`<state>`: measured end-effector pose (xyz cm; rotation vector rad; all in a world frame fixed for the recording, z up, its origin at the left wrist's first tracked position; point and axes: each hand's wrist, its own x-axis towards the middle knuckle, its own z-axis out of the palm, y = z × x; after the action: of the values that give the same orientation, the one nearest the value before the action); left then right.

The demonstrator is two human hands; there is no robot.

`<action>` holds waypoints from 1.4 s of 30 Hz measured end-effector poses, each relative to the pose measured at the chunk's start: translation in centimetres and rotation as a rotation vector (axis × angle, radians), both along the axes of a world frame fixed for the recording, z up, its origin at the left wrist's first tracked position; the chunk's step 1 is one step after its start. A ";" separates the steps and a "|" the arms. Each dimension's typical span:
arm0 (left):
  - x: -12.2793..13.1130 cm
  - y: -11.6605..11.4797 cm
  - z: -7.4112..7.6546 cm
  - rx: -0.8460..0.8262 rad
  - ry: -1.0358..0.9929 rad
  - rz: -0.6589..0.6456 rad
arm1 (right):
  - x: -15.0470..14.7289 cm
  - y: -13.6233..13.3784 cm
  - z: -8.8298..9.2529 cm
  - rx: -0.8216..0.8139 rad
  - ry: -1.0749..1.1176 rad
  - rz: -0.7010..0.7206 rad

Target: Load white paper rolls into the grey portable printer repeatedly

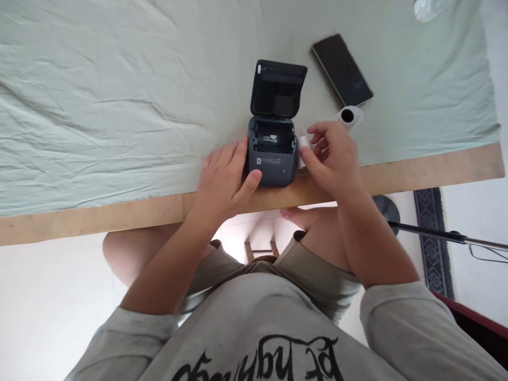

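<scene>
A dark grey label printer point(271, 170) stands at the table's front edge. Its lid point(275, 90) is tipped back, so the black inner compartment shows, with a small white printed label inside. My left hand point(224, 180) lies against the printer's left side, fingers stretched out and thumb over the front left corner. Close to the printer's right side, my right hand point(335, 153) has its thumb and curled fingers closed on a small white paper roll point(304, 144); the hand partly hides it. Just beyond that hand lies another white roll point(353, 116) with a dark core hole.
A dark smartphone point(342, 70) lies on the pale green cloth point(130, 95) behind the second roll. Clear plastic point(428, 9) shows at the back right. The table's bare wooden edge point(99, 215) runs along the front. On the floor to the right is a black stand point(387, 211).
</scene>
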<state>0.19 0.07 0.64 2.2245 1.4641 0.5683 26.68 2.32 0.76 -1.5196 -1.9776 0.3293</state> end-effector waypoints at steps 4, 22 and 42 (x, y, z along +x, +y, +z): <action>0.0 0.1 0.2 -0.020 0.018 -0.002 | 0.5 0.4 -0.4 -0.001 -0.019 -0.039; 0.1 0.0 0.1 -0.004 0.016 0.002 | -0.7 -0.4 2.2 -0.238 -0.317 -0.236; 0.0 -0.1 0.1 -0.012 0.028 0.005 | -0.5 -0.3 0.5 -0.317 0.473 -0.029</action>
<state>0.22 0.00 0.77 2.2282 1.4830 0.5307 26.18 2.01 1.29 -1.4832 -1.5768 0.9341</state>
